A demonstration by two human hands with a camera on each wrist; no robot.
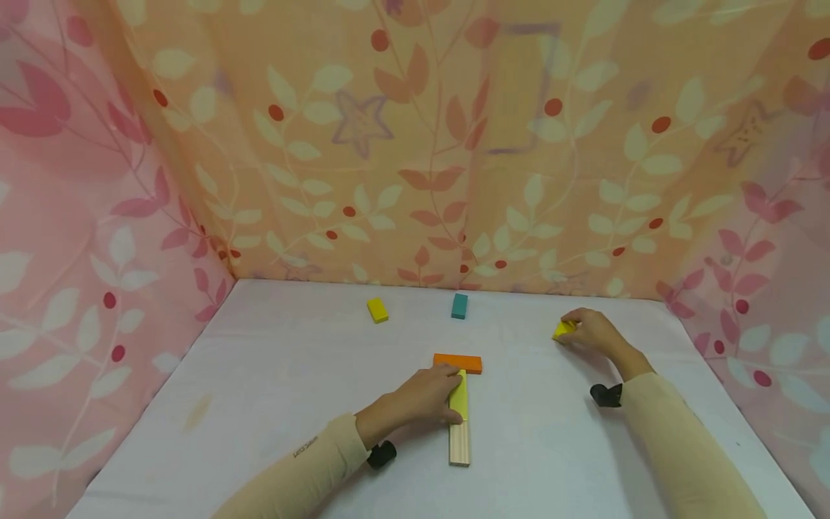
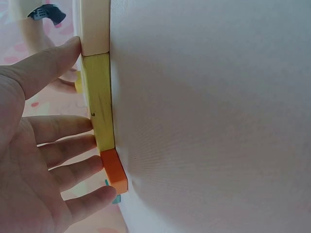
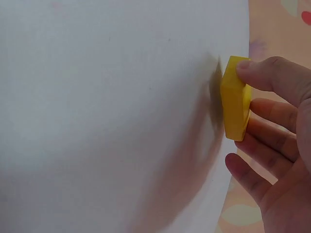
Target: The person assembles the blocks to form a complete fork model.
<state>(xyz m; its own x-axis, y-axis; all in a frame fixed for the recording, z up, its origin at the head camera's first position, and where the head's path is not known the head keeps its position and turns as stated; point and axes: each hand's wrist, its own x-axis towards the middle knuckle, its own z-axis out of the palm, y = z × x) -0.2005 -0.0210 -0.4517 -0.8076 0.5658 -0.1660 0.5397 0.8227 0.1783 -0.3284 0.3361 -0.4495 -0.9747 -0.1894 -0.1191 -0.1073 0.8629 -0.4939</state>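
Note:
On the white table, an orange block (image 1: 468, 363) lies crosswise at the far end of a line made by a yellow block (image 1: 460, 396) and a plain wooden block (image 1: 459, 447). My left hand (image 1: 421, 395) rests along this line from the left. Its straight fingers touch the yellow and orange blocks in the left wrist view, with the thumb (image 2: 68, 51) near the joint between yellow and wood. To the right, my right hand (image 1: 598, 333) pinches a smaller yellow block (image 3: 234, 99) between thumb and fingers. That block is tilted, close to the tabletop; contact is unclear.
Toward the back of the table lie another small yellow block (image 1: 377, 311) and a teal block (image 1: 460, 306). Floral cloth (image 1: 415, 144) hangs behind and at both sides. A black wrist device (image 1: 382, 455) shows below the left sleeve, another (image 1: 606, 395) by the right.

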